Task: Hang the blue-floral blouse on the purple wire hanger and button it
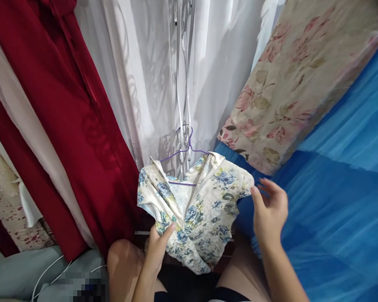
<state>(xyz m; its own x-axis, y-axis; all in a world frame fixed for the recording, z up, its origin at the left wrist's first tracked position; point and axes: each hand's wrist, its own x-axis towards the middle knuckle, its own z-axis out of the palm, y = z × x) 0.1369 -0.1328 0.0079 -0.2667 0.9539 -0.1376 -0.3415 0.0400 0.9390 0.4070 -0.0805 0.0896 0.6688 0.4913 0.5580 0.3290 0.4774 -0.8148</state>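
A white blouse with blue and yellow flowers (212,209) hangs on a purple wire hanger (190,144), its V-neck front facing me. My left hand (159,243) is closed on the blouse's lower left front, thumb on top and fingers hidden behind the cloth. At the right sleeve, my right hand (271,209) is raised with thumb and fingers apart; its thumb tip is at the sleeve's edge, and I cannot tell if it touches. The hanger's hook meets a white vertical hanging strip (184,84).
White curtain-like cloth (220,63) hangs behind the strip. Long red fabric (82,138) hangs at left. On the right are a beige floral cloth (280,92) and blue fabric (340,209). A grey-green cushion-like item (22,272) with white cords lies at lower left, beside my knees.
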